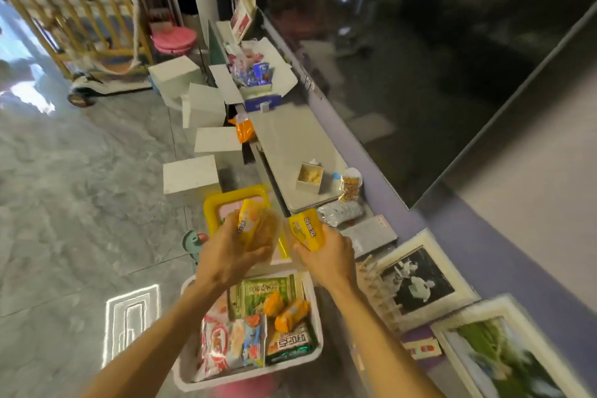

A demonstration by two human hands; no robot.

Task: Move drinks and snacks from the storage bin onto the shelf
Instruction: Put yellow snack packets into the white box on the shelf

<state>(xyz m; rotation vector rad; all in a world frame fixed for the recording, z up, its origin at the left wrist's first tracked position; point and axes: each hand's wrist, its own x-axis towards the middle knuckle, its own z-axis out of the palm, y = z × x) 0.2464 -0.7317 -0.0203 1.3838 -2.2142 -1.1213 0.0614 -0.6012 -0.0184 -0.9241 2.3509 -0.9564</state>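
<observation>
A white storage bin sits low in the middle, filled with several snack packets: green, red-and-white, orange. My left hand is raised above the bin's far end, closed around a yellow-and-clear snack bag. My right hand is beside it, gripping a second yellow snack bag. To the right runs the grey shelf along the purple ledge. On it stand a small open box, a clear packet of snacks and a silver packet.
A yellow plastic stool stands just beyond my hands. White foam boxes are stacked on the floor to the left. An open carton of goods sits further along the shelf. Framed pictures lie at the right. A cart stands far left.
</observation>
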